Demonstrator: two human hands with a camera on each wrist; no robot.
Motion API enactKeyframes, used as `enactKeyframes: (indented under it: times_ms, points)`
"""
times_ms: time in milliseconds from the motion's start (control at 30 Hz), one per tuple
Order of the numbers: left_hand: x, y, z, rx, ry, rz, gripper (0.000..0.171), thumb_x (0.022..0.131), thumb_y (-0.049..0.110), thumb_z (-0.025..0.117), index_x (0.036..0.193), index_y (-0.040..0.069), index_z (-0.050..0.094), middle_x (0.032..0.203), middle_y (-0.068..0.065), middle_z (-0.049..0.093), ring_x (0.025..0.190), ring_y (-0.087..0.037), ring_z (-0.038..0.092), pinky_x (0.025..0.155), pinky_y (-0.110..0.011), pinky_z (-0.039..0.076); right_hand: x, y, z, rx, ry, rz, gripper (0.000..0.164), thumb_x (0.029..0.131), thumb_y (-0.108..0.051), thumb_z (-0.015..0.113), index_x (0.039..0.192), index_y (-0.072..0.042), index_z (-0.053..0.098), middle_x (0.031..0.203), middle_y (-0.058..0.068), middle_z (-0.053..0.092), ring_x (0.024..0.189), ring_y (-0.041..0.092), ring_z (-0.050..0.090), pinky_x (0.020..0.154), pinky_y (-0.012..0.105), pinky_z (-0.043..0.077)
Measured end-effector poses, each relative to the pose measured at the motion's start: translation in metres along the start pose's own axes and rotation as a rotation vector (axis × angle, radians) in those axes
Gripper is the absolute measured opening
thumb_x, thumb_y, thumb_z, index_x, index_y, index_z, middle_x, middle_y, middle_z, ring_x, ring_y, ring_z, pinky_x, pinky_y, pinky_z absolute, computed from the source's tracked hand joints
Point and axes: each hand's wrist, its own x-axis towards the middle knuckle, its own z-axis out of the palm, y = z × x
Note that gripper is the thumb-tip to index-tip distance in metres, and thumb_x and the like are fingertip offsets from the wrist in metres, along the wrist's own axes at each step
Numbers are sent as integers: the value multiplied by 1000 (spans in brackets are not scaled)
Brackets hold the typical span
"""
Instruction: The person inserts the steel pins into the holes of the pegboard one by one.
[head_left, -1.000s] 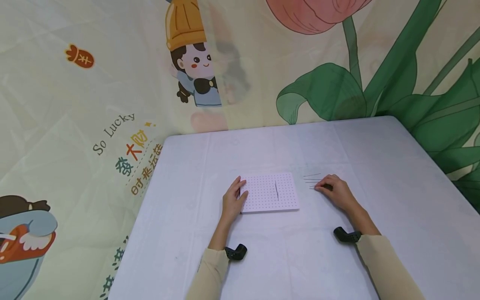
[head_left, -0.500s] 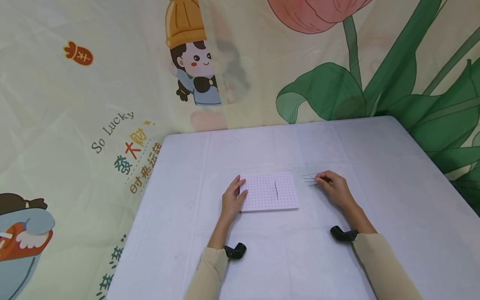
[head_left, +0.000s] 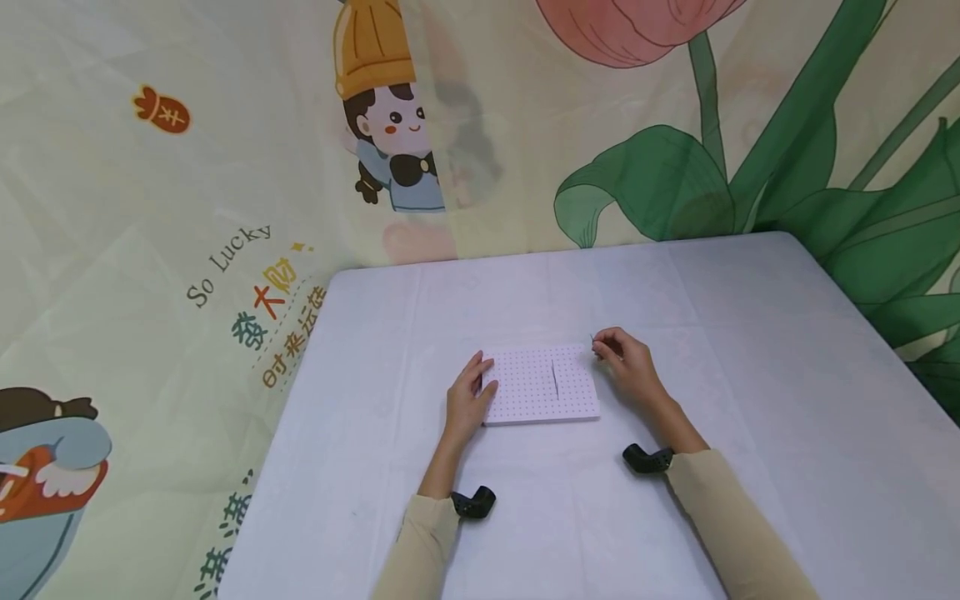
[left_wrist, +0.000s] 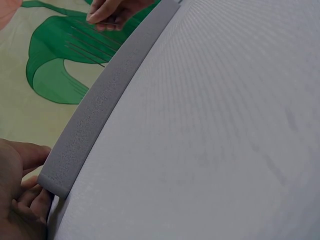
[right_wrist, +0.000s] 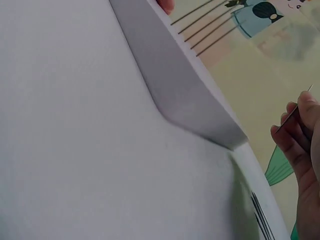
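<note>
The fingers [right_wrist: 286, 142] of the right hand [right_wrist: 305, 157] are bent, and they pinch one thin dark rod [right_wrist: 288, 119], which is held tilted near the far right corner of a white pegboard [head_left: 517, 396]. The board lies flat on the white table [head_left: 375, 467]. The left hand [head_left: 469, 402] holds its left edge, with the thumb upon the top face and the other fingers curled at the side. Five standing rods [right_wrist: 191, 41] make one row on the board, toward its right part; from the head view they look almost like one line. More loose rods [right_wrist: 261, 215] lie on the table near the board's right end, and their exact number I cannot tell. Behind the table is a backdrop [head_left: 517, 200] with printed leaves and a cartoon figure.
</note>
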Motion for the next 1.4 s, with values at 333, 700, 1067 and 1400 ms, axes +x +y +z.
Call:
enactKeyframes:
  times_ms: [333,700,1067,1400]
  points:
    - [3,1,-1,-21,-26,-59,36,84,6,60,120,8,56,141,-4,37,127,-18,37,101,-25,37,5,-12,36,171,-38,-30,12,87,-11,56,94,-1,56,87,11,63,82,13,60,70,12,51]
    - [2,-2,0,-63,-22,-51,36,83,4,60,119,7,57,140,-4,38,127,-16,37,101,-22,35,1,-37,37,227,-81,-87,8,85,3,54,91,7,58,85,19,62,83,26,61,74,12,50]
    - [1,-1,-1,-50,-18,-37,36,83,5,60,119,6,57,140,-5,38,126,-18,38,101,-23,36,-1,-36,39,118,-154,-110,8,85,-1,55,92,1,60,84,12,65,79,23,61,71,17,51]
    - [2,0,-1,-32,-23,-51,36,84,6,60,120,7,56,141,-3,37,127,-17,37,101,-23,35,2,-6,48,75,-170,-146,7,86,-13,57,92,-12,61,84,1,65,75,9,59,65,15,49]
